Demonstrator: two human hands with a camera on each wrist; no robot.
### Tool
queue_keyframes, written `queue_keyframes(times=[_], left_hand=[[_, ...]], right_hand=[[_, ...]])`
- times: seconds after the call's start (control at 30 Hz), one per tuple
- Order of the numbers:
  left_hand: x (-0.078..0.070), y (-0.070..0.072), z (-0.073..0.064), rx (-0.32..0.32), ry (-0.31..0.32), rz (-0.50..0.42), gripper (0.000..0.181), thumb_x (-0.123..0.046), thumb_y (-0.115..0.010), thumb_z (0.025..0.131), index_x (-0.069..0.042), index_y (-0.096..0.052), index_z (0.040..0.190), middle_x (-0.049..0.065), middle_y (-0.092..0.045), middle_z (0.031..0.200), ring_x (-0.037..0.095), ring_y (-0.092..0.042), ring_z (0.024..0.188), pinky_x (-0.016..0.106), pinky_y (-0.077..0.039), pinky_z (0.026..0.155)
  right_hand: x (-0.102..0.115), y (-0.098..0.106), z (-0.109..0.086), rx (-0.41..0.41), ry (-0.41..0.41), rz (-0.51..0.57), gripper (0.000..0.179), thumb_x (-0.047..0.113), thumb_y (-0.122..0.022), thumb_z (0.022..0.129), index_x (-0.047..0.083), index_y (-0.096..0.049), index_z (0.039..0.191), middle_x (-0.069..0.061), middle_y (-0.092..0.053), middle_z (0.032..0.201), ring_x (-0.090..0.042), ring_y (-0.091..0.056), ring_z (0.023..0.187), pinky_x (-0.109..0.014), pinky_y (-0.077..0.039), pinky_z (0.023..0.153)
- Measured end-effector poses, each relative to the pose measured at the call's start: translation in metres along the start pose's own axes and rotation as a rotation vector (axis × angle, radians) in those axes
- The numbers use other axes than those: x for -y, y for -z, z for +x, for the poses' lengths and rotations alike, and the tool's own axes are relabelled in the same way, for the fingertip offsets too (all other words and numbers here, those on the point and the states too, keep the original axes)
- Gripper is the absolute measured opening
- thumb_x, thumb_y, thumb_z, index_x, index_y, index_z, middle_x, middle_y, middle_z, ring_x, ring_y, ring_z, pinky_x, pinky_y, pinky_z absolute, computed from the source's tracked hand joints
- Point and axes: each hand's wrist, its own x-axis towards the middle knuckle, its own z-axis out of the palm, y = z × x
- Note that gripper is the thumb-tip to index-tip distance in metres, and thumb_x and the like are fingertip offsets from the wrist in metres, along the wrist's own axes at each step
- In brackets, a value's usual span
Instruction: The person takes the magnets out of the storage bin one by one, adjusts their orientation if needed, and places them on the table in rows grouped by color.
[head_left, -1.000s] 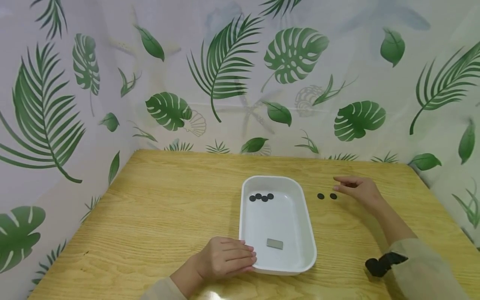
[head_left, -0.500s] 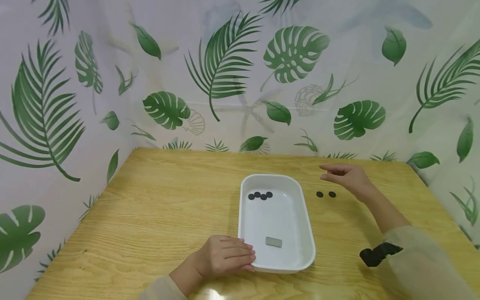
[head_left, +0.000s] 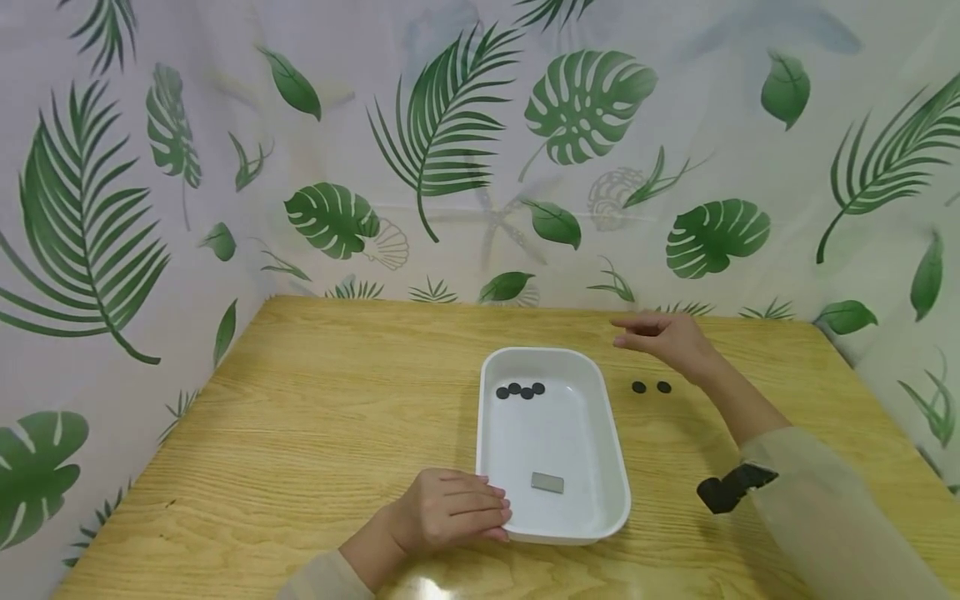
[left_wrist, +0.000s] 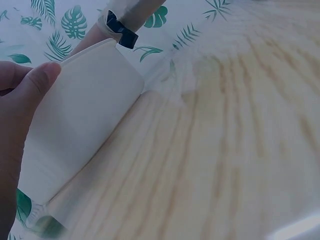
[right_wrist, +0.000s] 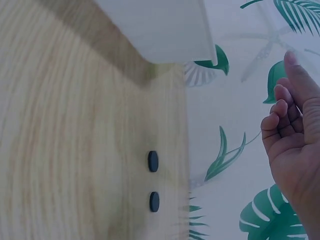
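A white rectangular tray (head_left: 552, 446) stands on the table. My left hand (head_left: 457, 510) holds its near left corner, fingers over the rim; in the left wrist view the thumb (left_wrist: 42, 80) lies against the outer wall. Several small black discs (head_left: 527, 393) lie at the tray's far left, and a grey rectangular block (head_left: 547, 483) near its front. My right hand (head_left: 663, 337) hovers beyond the tray's far right corner, thumb and index tips apart with nothing visible between them. Two more black discs, a left one (head_left: 639, 387) and a right one (head_left: 664, 387), lie below it.
The wooden table (head_left: 337, 400) meets a leaf-printed cloth (head_left: 450, 125) at the back, with more cloth along both sides. A black wrist camera (head_left: 735, 487) is strapped to the right sleeve (head_left: 817, 492).
My right hand has moved left and away from me, from beside the two loose discs toward the tray's far end. My left hand, the tray and the discs stay put.
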Motion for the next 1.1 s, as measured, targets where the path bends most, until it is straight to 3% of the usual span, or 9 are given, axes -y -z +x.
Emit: queue_keyframes(times=[0.13, 0.4, 0.83, 1.1], left_hand=[[-0.001, 0.0, -0.001, -0.005, -0.01, 0.008, 0.021, -0.033, -0.074, 0.081, -0.012, -0.075, 0.084, 0.001, -0.074, 0.083, 0.009, -0.071, 0.079, 0.023, -0.058, 0.078], [-0.003, 0.002, 0.002, -0.026, -0.028, 0.019, 0.02, -0.032, -0.073, 0.082, -0.012, -0.075, 0.083, 0.0, -0.074, 0.081, 0.009, -0.071, 0.077, 0.022, -0.057, 0.078], [-0.006, -0.002, -0.003, -0.018, -0.023, 0.008, 0.019, -0.031, -0.073, 0.083, -0.012, -0.075, 0.083, 0.001, -0.074, 0.082, 0.009, -0.071, 0.078, 0.022, -0.058, 0.077], [-0.007, -0.002, -0.005, -0.012, -0.019, 0.002, 0.018, -0.03, -0.073, 0.083, -0.012, -0.075, 0.084, 0.001, -0.074, 0.082, 0.009, -0.071, 0.079, 0.023, -0.058, 0.078]], right_hand=[[0.009, -0.004, 0.005, -0.007, 0.027, 0.019, 0.056, 0.045, -0.071, 0.082, 0.011, -0.062, 0.125, -0.005, -0.061, 0.12, -0.006, -0.057, 0.096, -0.017, -0.053, 0.078], [0.028, -0.02, 0.021, -0.01, 0.1, 0.176, 0.049, 0.031, -0.071, 0.085, 0.0, -0.061, 0.123, 0.016, -0.064, 0.1, -0.004, -0.06, 0.088, -0.016, -0.054, 0.077], [0.048, -0.05, 0.037, 0.0, 0.169, 0.277, 0.042, 0.025, -0.072, 0.084, -0.002, -0.065, 0.115, 0.013, -0.068, 0.095, -0.008, -0.062, 0.084, -0.021, -0.055, 0.072], [0.058, -0.075, 0.044, 0.01, 0.21, 0.372, 0.036, 0.019, -0.073, 0.084, -0.005, -0.066, 0.111, 0.012, -0.069, 0.088, -0.008, -0.055, 0.071, -0.018, -0.051, 0.062]])
